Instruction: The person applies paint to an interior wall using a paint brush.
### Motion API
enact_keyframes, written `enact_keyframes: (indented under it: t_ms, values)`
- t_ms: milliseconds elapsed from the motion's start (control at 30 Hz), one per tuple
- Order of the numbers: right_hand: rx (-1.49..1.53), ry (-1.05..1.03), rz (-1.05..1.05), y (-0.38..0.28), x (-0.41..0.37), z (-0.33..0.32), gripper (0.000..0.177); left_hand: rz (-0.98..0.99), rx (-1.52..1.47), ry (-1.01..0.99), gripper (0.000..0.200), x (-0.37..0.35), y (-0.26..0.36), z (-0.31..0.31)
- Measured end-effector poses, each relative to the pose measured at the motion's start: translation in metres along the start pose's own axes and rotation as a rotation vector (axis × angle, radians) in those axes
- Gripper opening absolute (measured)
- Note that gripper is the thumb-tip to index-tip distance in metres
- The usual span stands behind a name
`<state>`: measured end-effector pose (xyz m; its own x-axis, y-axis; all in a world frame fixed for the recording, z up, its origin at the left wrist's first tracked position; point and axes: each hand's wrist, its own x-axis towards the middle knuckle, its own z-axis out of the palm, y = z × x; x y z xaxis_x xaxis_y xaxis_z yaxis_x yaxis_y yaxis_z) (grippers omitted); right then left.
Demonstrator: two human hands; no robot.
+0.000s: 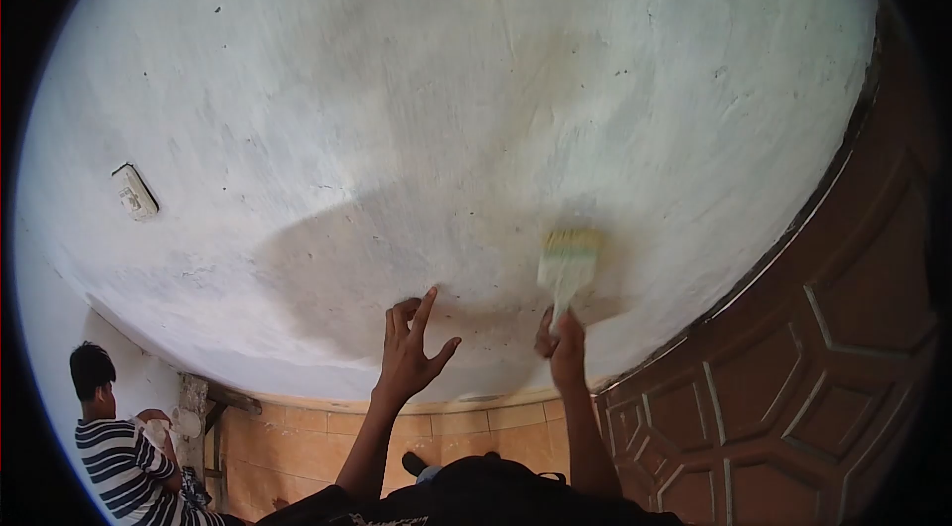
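A wide paintbrush [569,263] with a pale handle and yellowish bristles is in my right hand [567,348], its fingers wrapped round the handle. The bristles point up and are against or very close to the whitish wall [476,110]; slight blur hides which. To the left, my left hand [409,348] is raised with thumb and index finger spread and the other fingers partly bent. Nothing is in it. Its index fingertip is at or near the wall, where my shadow falls.
A light switch [135,193] is on the wall at left. A brown panelled door [773,407] borders the wall on the right. At lower left, a person in a striped shirt [124,467] is beside a wooden bench [213,427]. Orange tiles [307,437] cover the floor.
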<state>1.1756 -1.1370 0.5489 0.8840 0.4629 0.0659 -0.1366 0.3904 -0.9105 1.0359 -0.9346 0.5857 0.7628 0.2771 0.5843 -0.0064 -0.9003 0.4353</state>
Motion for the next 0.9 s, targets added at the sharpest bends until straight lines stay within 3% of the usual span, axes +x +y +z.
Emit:
enact_keyframes:
  t_ms: [133, 267, 367, 467, 567, 633, 667, 767, 900]
  values:
    - [0.104, -0.082, 0.098, 0.03, -0.043, -0.003, 0.036, -0.009, 0.017, -0.003, 0.088, 0.001, -0.001, 0.002]
    - [-0.096, -0.041, -0.214, -0.019, -0.023, 0.016, 0.041, -0.008, 0.037, -0.01, 0.088, -0.001, -0.001, 0.003]
    - [-0.015, -0.13, -0.21, -0.05, 0.011, 0.018, 0.041, 0.002, 0.04, -0.003, 0.087, 0.0, 0.0, 0.004]
    - [-0.01, -0.094, -0.203, -0.018, 0.025, 0.005, 0.041, 0.002, 0.028, 0.006, 0.087, -0.001, -0.001, 0.004]
    - [0.016, 0.034, -0.008, 0.052, -0.001, -0.023, 0.032, -0.004, 0.02, 0.012, 0.087, 0.0, -0.002, 0.004]
    - [-0.164, 0.11, 0.03, 0.061, -0.021, -0.015, 0.028, -0.011, 0.027, 0.015, 0.087, -0.001, -0.002, 0.004]
    - [-0.255, 0.151, 0.043, 0.058, -0.025, -0.011, 0.028, -0.011, 0.032, 0.021, 0.087, -0.001, -0.002, 0.006]
    - [-0.389, 0.136, -0.237, 0.011, -0.005, 0.009, 0.026, -0.012, 0.049, 0.022, 0.087, 0.0, 0.0, 0.006]
    - [-0.346, 0.154, -0.285, -0.04, 0.024, 0.031, 0.027, -0.02, 0.038, 0.027, 0.087, 0.0, 0.001, 0.007]
